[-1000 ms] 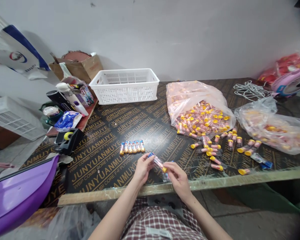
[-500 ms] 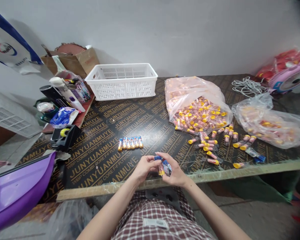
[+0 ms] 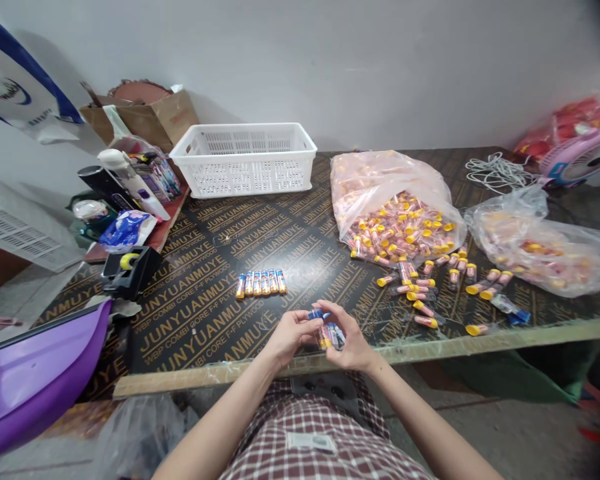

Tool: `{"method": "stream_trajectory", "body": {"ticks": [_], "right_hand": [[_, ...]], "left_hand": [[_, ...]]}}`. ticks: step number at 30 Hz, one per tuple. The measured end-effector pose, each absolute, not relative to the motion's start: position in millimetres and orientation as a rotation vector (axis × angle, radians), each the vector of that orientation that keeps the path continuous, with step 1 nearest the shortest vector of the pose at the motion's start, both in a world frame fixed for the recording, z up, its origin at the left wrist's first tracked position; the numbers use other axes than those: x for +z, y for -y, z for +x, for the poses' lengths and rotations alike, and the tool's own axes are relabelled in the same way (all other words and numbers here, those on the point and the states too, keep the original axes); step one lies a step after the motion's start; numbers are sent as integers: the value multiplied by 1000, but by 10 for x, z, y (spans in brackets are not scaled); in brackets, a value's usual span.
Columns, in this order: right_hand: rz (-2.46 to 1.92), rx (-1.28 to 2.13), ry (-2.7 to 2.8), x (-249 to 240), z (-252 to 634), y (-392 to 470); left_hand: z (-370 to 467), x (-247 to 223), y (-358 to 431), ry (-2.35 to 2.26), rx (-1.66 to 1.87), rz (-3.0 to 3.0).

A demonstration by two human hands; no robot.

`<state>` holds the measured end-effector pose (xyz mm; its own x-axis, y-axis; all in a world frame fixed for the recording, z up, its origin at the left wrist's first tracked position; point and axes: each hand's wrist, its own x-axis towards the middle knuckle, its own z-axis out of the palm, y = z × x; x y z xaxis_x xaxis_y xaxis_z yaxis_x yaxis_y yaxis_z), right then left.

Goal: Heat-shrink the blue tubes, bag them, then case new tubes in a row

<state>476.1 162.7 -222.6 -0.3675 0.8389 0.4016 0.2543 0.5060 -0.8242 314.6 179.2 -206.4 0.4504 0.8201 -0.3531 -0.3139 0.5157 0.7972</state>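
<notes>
Close to the table's front edge, my left hand (image 3: pixel 291 335) is closed, thumb and fingers pinching a small tube (image 3: pixel 324 337) with a yellow lower end and a blue top. My right hand (image 3: pixel 353 340) curls around the other side of it, fingertips at the blue top. Blue printed pieces (image 3: pixel 336 333) show inside my right palm; whether they are labels or more tubes I cannot tell. Beyond my left hand, a row of several printed tubes (image 3: pixel 261 283) stands side by side, blue at the top and yellow at the bottom.
Pink tubes with yellow ends spill from a plastic bag (image 3: pixel 380 173); loose ones (image 3: pixel 425 321) lie right of my hands. A second bag (image 3: pixel 555 250) lies farther right. A white basket (image 3: pixel 250 177) stands at the back, a tape dispenser (image 3: pixel 133 270) and purple dustpan-like object (image 3: pixel 45 380) at left.
My fingers have shifted slightly around the tube, and its blue top shows a little more clearly. The row of tubes and the bags have stayed put.
</notes>
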Motion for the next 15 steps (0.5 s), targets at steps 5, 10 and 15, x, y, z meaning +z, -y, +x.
{"method": "stream_trajectory", "body": {"ticks": [5, 10, 15], "right_hand": [[-888, 856, 1878, -2230, 4759, -1629], [-898, 864, 1864, -2231, 4742, -1645], [-882, 871, 1869, -2201, 4624, -1669]], "left_hand": [[3145, -2083, -1792, -813, 787, 706], [3110, -2090, -1801, -818, 805, 687], [3113, -2093, -1788, -830, 837, 686]]}}
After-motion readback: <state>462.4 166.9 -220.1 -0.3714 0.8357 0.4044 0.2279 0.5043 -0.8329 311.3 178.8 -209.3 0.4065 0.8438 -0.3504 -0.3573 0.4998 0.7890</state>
